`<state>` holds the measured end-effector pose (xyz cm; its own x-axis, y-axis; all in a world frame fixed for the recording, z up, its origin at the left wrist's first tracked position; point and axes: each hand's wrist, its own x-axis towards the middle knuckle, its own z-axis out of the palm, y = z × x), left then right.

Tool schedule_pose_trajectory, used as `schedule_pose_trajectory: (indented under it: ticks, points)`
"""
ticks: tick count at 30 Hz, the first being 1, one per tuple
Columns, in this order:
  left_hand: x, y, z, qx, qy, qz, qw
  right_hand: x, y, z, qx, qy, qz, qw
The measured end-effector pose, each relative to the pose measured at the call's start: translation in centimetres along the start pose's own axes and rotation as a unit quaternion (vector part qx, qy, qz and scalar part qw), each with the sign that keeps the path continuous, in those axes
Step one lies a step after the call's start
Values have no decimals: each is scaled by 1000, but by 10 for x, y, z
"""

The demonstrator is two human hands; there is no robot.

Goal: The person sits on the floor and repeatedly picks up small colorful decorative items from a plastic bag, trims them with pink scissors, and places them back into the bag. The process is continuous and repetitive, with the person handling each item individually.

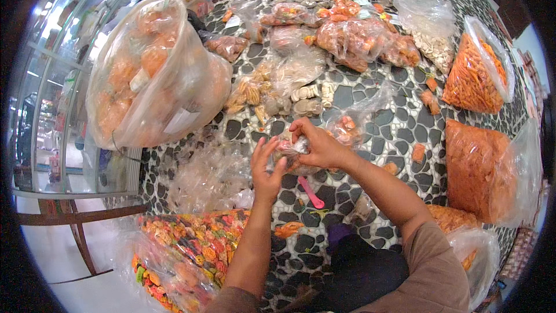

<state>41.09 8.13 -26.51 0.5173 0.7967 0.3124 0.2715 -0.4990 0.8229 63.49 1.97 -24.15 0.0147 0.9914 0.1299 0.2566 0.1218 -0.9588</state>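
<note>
A small clear plastic bag (298, 146) is bunched up in front of me, its contents hard to make out. The fingers of my right hand (323, 147) are closed on its gathered top. Just left of it, my left hand (267, 175) has its fingers apart, close beside the bag; whether they touch it I cannot tell. Below the hands a pink plastic spoon (311, 192) lies on the pebble-patterned floor (307, 237). A clear bag with orange pieces (346, 127) lies just beyond my right hand.
At left a large clear sack of orange snack packs (156, 81) stands by a glass cabinet (55, 116). Loose empty bags (205, 177) lie near my left forearm, above a bag of colourful snacks (191, 243). Orange snack bags (478, 168) line the right side; more packets (359, 40) lie ahead.
</note>
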Motion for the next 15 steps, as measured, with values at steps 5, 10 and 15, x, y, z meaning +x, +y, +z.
schedule_pose_trajectory:
  ticks: [5, 10, 15]
  points:
    - [12, 12, 13, -106, -36, -129, 985, 3, 4, 28, -14, 125, -74, 989]
    - [-8, -19, 21, -120, -5, -153, 981, -14, 23, 54, -155, 165, 12, 974]
    - [-27, -26, 21, -154, -17, -136, 978, -26, 30, 66, -145, 102, 49, 983]
